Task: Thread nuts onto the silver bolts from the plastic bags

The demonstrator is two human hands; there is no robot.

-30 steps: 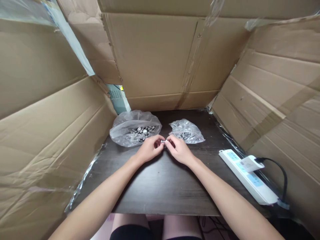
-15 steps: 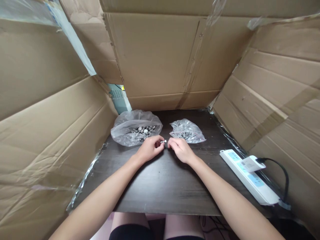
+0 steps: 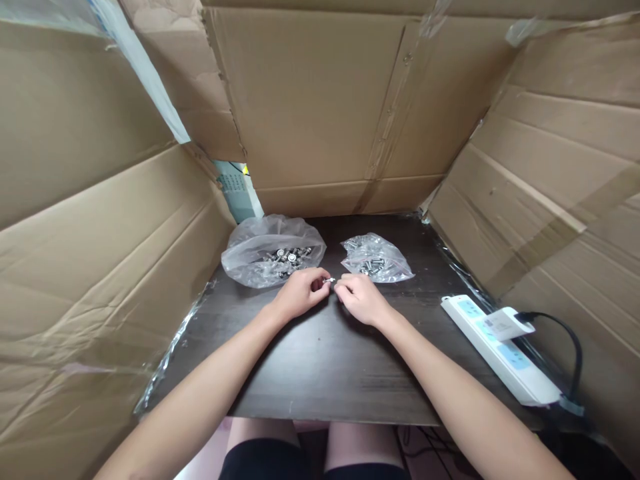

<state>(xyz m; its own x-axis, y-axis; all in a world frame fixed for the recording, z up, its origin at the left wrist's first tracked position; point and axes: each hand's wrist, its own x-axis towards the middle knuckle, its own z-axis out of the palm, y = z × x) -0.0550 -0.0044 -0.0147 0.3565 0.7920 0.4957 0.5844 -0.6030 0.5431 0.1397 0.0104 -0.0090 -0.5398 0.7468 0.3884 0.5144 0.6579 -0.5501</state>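
Observation:
My left hand (image 3: 304, 291) is closed, with a small silver bolt (image 3: 328, 281) pinched between thumb and forefinger. The bolt points right, toward my right hand (image 3: 361, 298), whose fingers are curled closed at the bolt's end. Whatever my right fingertips hold is hidden. Behind my left hand lies an open clear plastic bag (image 3: 245, 263) with several metal fasteners (image 3: 287, 257) inside, some with round heads. Behind my right hand rests a smaller clear zip bag (image 3: 397, 267) of silver bolts (image 3: 373, 265).
The dark wood-grain table (image 3: 320, 373) has cardboard walls (image 3: 320, 100) at the back and both sides. A white power strip (image 3: 505, 353) with a plugged-in adapter (image 3: 505, 325) and black cable (image 3: 570, 333) lies along the right. My legs (image 3: 265, 437) are under the front edge.
My right fingertips have come closer to the bolt in my left hand and now meet its end. The camera view has shifted slightly.

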